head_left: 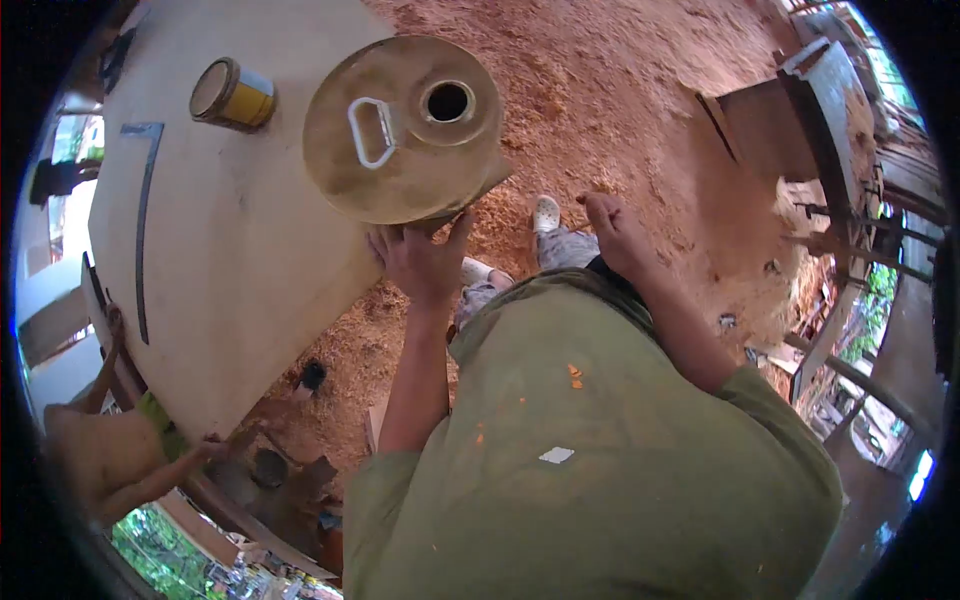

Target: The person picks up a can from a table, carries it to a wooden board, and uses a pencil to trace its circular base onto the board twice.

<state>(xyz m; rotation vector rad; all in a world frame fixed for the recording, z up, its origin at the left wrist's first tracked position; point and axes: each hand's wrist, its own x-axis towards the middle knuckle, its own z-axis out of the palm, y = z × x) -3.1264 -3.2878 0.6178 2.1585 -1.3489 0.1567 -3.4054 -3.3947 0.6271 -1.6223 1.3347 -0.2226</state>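
Observation:
A round, dull brass-coloured metal drum point(350, 190), with a white folding handle and an open round spout hole on top, stands at the near edge of the pale board table. My left hand point(425, 265) is at its near side, thumb and fingers apart against the lower rim, fingertips partly hidden. A flat brown piece point(492, 182) juts out under the drum beside that hand. My right hand point(618, 235) is closed in front of my waist, away from the drum; I cannot tell what its fingers pinch.
On the table point(270, 300) are a yellow-labelled tin point(232, 95) and a metal carpenter's square point(148, 220). Another person point(130, 450) stands at the table's left corner, hands at its edge. Sawdust covers the ground point(620, 100). A wooden structure point(800, 130) stands at right.

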